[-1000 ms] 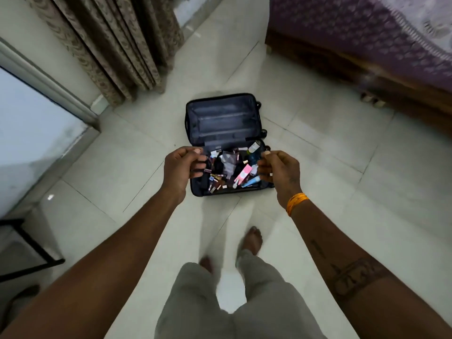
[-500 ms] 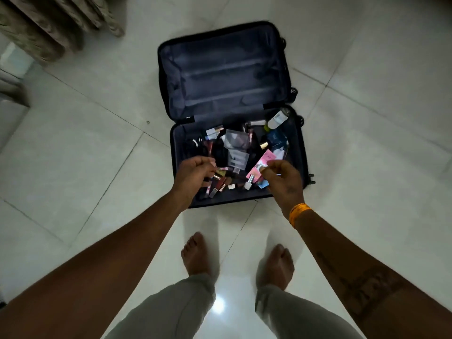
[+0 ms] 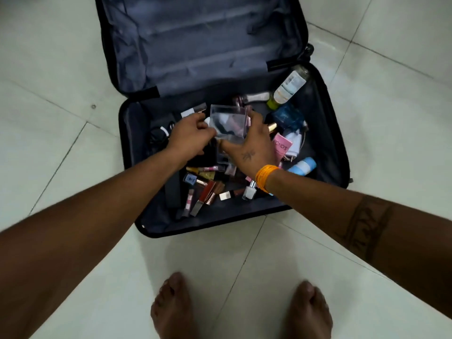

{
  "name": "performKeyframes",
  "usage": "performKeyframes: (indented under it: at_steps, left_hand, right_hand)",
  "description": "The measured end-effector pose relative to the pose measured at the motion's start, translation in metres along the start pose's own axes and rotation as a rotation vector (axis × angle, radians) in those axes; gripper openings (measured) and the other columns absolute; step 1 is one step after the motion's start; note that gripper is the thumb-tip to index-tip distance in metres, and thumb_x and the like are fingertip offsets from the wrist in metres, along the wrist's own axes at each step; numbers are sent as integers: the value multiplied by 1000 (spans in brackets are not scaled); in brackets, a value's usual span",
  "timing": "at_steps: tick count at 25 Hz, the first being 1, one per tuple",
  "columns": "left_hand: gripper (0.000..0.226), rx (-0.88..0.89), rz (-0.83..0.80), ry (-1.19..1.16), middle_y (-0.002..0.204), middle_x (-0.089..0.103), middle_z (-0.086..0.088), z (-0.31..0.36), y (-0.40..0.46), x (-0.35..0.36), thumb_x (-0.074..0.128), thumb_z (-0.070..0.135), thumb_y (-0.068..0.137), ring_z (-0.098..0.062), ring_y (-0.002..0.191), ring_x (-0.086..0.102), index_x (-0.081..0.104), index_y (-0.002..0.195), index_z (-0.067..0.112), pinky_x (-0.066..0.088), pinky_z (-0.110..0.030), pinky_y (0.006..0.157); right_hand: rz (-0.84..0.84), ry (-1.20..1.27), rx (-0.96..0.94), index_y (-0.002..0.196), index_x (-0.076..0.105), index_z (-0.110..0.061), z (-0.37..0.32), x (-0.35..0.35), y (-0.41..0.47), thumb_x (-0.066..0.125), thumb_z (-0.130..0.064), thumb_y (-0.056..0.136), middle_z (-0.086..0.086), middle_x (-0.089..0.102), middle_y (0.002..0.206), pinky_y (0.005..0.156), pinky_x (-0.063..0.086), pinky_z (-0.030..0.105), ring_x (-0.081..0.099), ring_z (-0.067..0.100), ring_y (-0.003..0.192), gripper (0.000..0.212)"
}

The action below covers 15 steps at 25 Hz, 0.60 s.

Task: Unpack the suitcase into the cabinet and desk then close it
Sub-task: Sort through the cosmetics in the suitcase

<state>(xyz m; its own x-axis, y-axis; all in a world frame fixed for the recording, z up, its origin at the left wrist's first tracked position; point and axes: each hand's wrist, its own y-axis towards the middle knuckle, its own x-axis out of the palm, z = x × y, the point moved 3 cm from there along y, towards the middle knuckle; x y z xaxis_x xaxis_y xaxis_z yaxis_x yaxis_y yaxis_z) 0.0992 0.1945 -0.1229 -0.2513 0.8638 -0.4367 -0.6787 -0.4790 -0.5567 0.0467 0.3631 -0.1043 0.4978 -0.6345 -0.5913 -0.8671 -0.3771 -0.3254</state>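
Hands: right hand (image 3: 249, 145) and left hand (image 3: 189, 138) both gripping the clear plastic pouch (image 3: 230, 124) | pouch sits mid open suitcase (image 3: 327, 143) on the floor | tip: lift straight up, loose lipsticks (image 3: 208, 192) underneath snag easily

Pale tiled floor (image 3: 61, 118), thin grout lines. Lying directly on it: black suitcase (image 3: 327, 133), opened flat, lid half toward top of view. Two bare feet (image 3: 171, 307) stand on the tiles just below it.
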Motion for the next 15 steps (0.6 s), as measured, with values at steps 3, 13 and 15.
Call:
performKeyframes:
  at_steps: [3, 13, 15]
  left_hand:
    - [47, 21, 57, 77, 105, 75, 0, -8, 13, 5, 65, 25, 84, -23, 82, 72, 68, 131, 23, 62, -37, 64]
    - [24, 254, -2, -130, 91, 74, 8, 48, -15, 19, 72, 25, 93, -12, 85, 71, 70, 115, 33, 54, -29, 72]
    - [21, 274, -89, -229, 102, 74, 3, 73, -28, 39, 65, 30, 102, -13, 84, 72, 63, 122, 35, 56, -28, 65]
  right_hand:
    - [20, 12, -24, 139, 45, -19, -1, 5, 17, 69, -62, 71, 6, 65, 124, 88, 57, 44, 66, 31, 107, 84]
    - [42, 431, -16, 118, 63, -18, 22, -70, 27, 89, -27, 80, 6, 68, 112, 80, 61, 38, 71, 25, 103, 46]
    - [78, 534, 8, 119, 63, -19, 34, -96, 25, 90, -31, 78, 7, 69, 116, 79, 61, 40, 72, 28, 105, 50]
